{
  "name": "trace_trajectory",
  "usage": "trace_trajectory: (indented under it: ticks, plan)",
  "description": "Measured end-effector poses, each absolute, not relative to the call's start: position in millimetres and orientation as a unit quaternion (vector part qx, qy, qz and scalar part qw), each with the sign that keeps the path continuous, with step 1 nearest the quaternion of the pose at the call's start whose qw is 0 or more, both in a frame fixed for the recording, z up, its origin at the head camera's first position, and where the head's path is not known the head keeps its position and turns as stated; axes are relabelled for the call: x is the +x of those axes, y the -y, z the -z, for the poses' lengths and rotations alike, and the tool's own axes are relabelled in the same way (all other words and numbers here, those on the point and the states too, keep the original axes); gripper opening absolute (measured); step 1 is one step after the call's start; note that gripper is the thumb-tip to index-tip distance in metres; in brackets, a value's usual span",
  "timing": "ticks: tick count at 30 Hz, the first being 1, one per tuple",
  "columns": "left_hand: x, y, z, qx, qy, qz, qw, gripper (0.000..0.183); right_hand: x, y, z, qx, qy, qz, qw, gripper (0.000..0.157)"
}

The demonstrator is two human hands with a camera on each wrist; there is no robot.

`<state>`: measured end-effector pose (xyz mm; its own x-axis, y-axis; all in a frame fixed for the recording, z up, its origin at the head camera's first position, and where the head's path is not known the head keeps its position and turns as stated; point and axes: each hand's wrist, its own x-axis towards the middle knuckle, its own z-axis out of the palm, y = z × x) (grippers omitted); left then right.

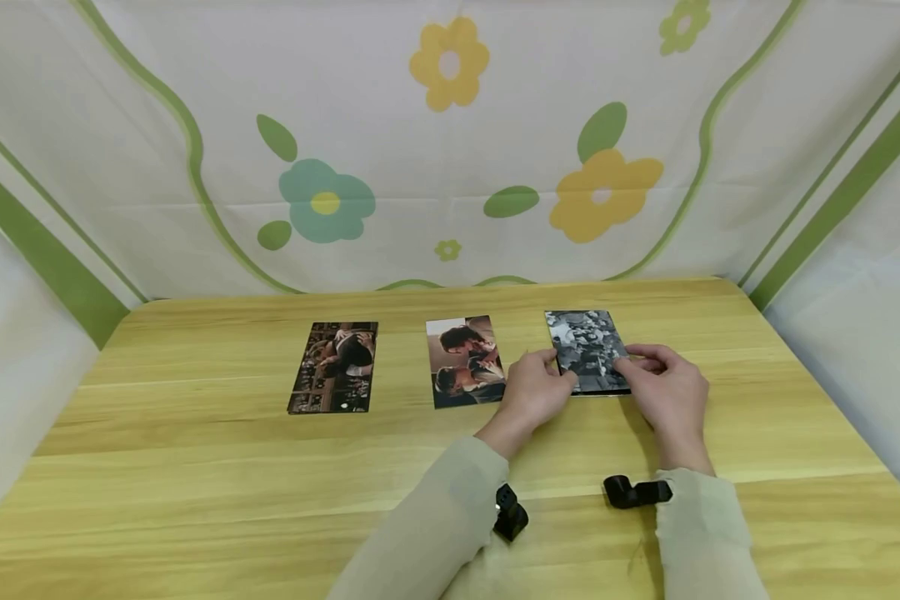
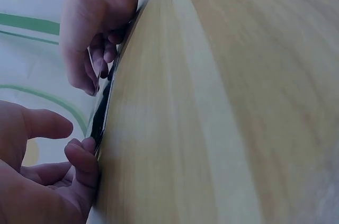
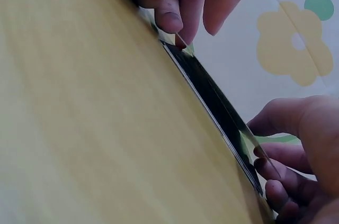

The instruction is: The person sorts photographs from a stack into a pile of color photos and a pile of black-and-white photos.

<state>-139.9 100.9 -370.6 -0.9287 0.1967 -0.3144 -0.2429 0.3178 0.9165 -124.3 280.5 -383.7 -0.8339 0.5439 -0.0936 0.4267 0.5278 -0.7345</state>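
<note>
A black-and-white photo card (image 1: pixel 588 346) lies on top of a small stack at the right of the table. In the right wrist view this top card (image 3: pixel 225 99) is raised at a slant above the dark cards (image 3: pixel 206 97) beneath. My right hand (image 1: pixel 671 400) pinches its right edge between thumb and fingers. At the lower left corner my left hand (image 1: pixel 536 392) holds the edge with curled fingertips. The left wrist view has my left hand (image 2: pixel 50 166) near, its fingertips right at the stack's edge, and my right hand (image 2: pixel 98 28) farther off.
To the left lie a color photo card (image 1: pixel 465 362) of two people and, farther left, a darker photo card (image 1: pixel 335 367). A flowered cloth (image 1: pixel 420 150) hangs behind the wooden table (image 1: pixel 195 483). Black wrist cameras (image 1: pixel 637 492) sit at both sleeves.
</note>
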Motion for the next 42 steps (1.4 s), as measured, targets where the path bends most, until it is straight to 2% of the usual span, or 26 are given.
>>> trace_trajectory:
  ticks: [23, 29, 33, 36, 42]
  plan:
    - [-136.7, -100.2, 372.9, 0.004, -0.792, -0.584, 0.177, 0.055, -126.9, -278.4, 387.3, -0.280, 0.868, -0.402, 0.086, 0.039]
    - [-130.4, -89.5, 369.1, 0.010, -0.786, -0.602, 0.139, 0.047, -125.4, -276.2, 384.0, -0.303, 0.839, -0.436, 0.118, 0.040]
    - [-131.7, -67.8, 361.1, 0.007, -0.773, -0.627, 0.094, 0.040, -126.0, -267.0, 374.3, -0.281, 0.830, -0.457, 0.149, 0.038]
    - [-129.4, -43.4, 356.6, -0.017, -0.758, -0.649, 0.066, 0.035, -124.6, -248.9, 364.6, -0.241, 0.832, -0.486, 0.118, 0.039]
    - [-114.9, 5.1, 360.9, -0.088, -0.729, -0.676, 0.062, 0.032, -123.6, -197.5, 354.1, -0.137, 0.818, -0.558, 0.008, 0.043]
